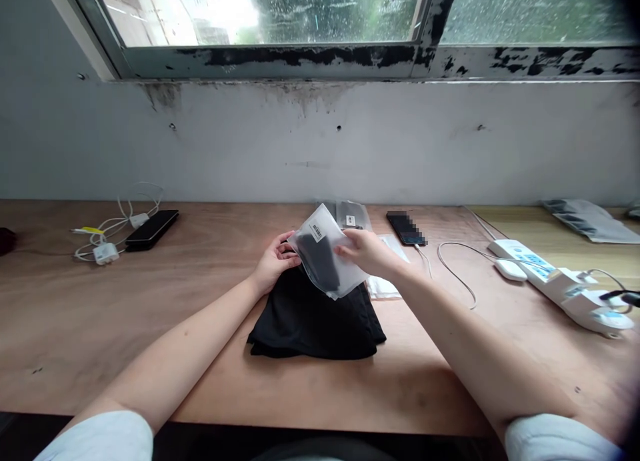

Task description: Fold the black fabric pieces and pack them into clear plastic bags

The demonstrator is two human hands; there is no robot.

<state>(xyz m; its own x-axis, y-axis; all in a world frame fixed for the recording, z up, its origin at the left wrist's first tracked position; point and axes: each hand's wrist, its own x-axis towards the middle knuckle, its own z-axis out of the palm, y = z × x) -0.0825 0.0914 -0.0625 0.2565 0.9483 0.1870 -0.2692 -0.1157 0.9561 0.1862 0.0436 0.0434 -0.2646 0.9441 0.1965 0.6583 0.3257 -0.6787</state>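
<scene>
The left hand (276, 261) and the right hand (361, 253) both hold one clear frosted bag (320, 251) in the air, above the middle of the counter (100, 327). The bag has a small white barcode label, and a dark item is inside it. The left hand pinches the left edge of the bag, with the fingers curled around it. The right hand is narrow on the upper right edge, and its fingers lie across the plastic. The long axis of the dark item goes from the far left to the near right, so the bag stands tilted between the hands. Its lower corner is over a folded black cloth (315, 321), but I cannot tell if they touch. Behind the bag are more bags (353, 214), and a white packet (383, 287) lies near the right hand. A phone (406, 227) is just beyond the right hand, and another phone (151, 229) lies far on the left beside white cables (105, 237). A power strip (545, 281) is on the right. There is open counter on both sides of the cloth and in front of it, near the edge.
</scene>
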